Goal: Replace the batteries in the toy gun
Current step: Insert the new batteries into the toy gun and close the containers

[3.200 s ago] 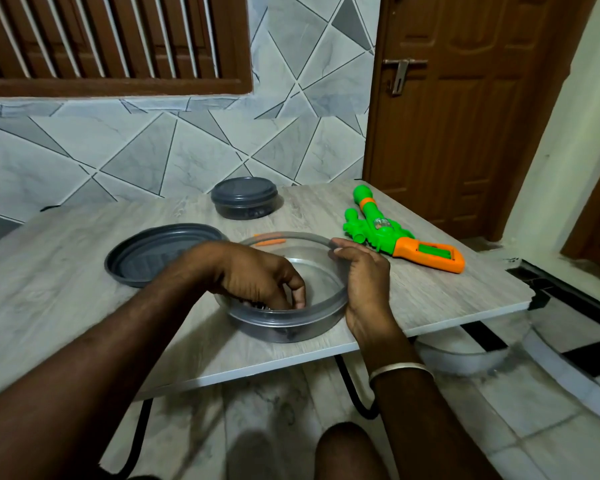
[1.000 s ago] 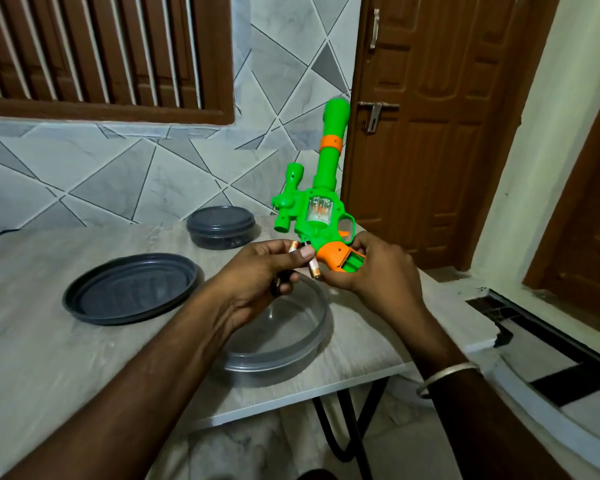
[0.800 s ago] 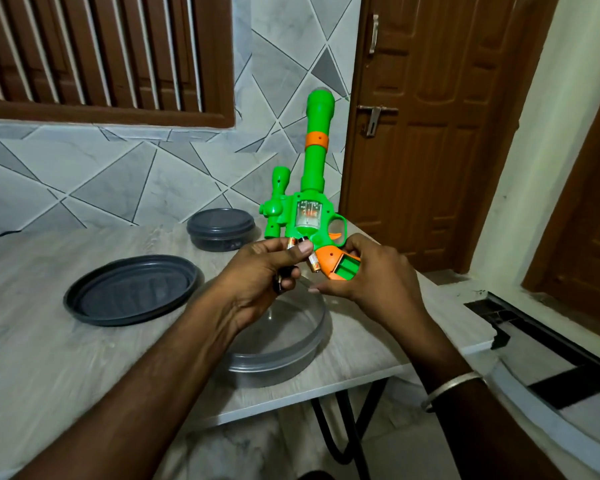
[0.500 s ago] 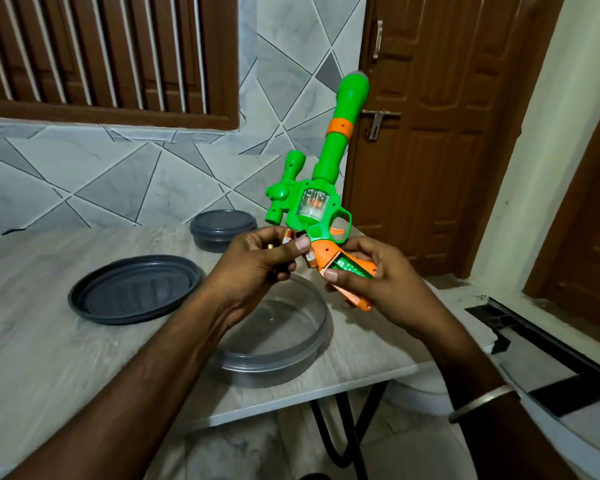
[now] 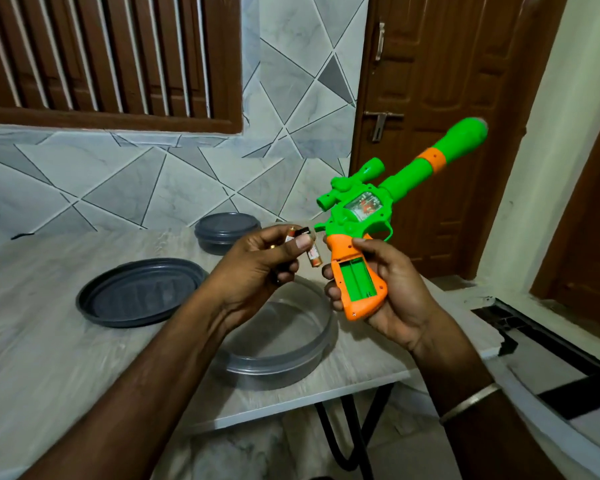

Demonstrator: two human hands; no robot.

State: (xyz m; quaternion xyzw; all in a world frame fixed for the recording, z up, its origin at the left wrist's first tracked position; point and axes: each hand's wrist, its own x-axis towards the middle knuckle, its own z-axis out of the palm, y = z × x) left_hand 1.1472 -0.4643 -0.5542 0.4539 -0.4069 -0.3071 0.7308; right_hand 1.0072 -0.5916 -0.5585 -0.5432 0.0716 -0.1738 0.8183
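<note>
Grips the gun [image 5: 361, 216] by its orange handle in the right hand [image 5: 395, 299], barrel toward 2 o'clock, up over the bench [image 5: 49, 341]. Shows the handle's bay [image 5: 357, 282] open and empty. Pinches batteries [image 5: 313, 258] in the left hand [image 5: 253, 271], just at 9 o'clock from the handle, above a bowl [image 5: 274, 362].

The toy gun [image 5: 357, 216] no longer lies on the counter [image 5: 42, 341]. The right hand [image 5: 395, 299] now grips its orange handle above the clear container [image 5: 291, 362]. The left hand [image 5: 253, 275] is out of that container and pinches batteries [image 5: 314, 259] in its fingers [image 5: 302, 242]. Over the last half second the barrel tilts further right, and the open battery compartment [image 5: 357, 280] turns to face the camera.
</note>
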